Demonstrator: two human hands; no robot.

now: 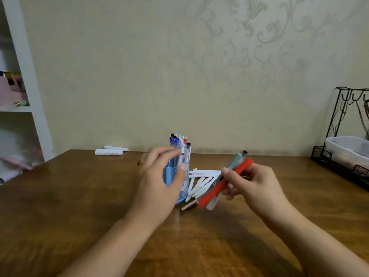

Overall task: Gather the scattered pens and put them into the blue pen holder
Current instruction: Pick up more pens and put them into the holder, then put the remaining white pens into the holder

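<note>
The blue pen holder (167, 176) stands upright at the middle of the wooden table (60, 206), with several pens (179, 144) sticking up out of it. My left hand (159, 180) is wrapped around the holder from the front left, thumb on its right side. My right hand (253, 182) is just right of it, closed on a bundle of pens: a red one (225, 183), a teal one (236, 159) and a white one. Several white pens (199, 182) lie on the table between the holder and my right hand. A metallic pen (188, 205) lies at the holder's base.
Two white rolled items (108, 151) lie at the table's far edge by the wall. A black wire rack (343, 152) with a clear plastic box stands at the right edge. White shelves (24, 96) stand to the left of the table.
</note>
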